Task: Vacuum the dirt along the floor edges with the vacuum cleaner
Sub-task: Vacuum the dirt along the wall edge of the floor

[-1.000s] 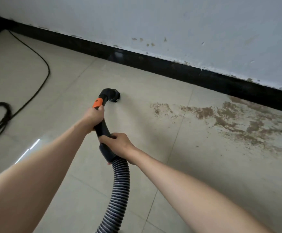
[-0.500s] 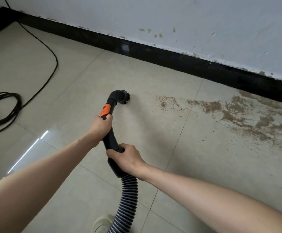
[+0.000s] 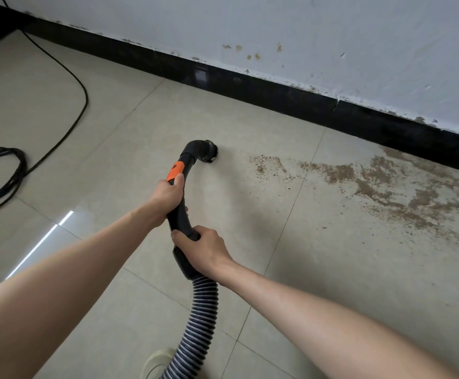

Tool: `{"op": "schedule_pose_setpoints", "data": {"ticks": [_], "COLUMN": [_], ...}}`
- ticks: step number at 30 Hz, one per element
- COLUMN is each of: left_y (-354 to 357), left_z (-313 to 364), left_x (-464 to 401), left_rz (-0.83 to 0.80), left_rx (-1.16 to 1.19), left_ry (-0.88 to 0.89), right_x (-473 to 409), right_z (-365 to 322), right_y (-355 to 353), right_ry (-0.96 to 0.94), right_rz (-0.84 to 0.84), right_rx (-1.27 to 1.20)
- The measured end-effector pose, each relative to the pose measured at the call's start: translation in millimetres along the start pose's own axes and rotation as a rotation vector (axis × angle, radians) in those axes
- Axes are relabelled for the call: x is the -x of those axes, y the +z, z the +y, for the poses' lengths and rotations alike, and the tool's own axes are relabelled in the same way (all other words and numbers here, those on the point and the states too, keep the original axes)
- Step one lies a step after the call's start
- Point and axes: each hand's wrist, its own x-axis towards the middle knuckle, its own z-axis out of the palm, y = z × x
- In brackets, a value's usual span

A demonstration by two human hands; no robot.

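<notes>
My left hand [image 3: 168, 195] and right hand [image 3: 205, 248] grip the vacuum handle [image 3: 180, 212], steering its nozzle [image 3: 208, 153] toward the dirt [image 3: 373, 181].

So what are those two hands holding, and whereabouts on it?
Both grip the vacuum's black handle tube: the left hand just below the orange collar, the right hand lower, just above the ribbed hose.

The ribbed hose [image 3: 199, 326] and a pale shoe [image 3: 154, 362] run off the bottom edge, the coiled black cable [image 3: 1, 173] off the left, the dirt [image 3: 387, 184] off the right.
</notes>
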Motion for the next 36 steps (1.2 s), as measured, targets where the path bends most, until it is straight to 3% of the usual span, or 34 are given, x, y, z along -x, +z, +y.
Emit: {"op": "schedule_pose_setpoints", "data": {"ticks": [14, 36], "left_y": [14, 86], "left_z": [15, 26], "left_x": [-11, 17], "left_rz": [0.001, -0.163], "left_rx": [-0.042, -0.215], "left_ry": [0.011, 0.059], "right_x": [-9, 28], "right_z": [-1, 36], "right_y": [-12, -47], "right_ry": [-0.020, 0.062], "right_rz": [0.034, 0.173], "right_rx": [-0.006, -0.070]}}
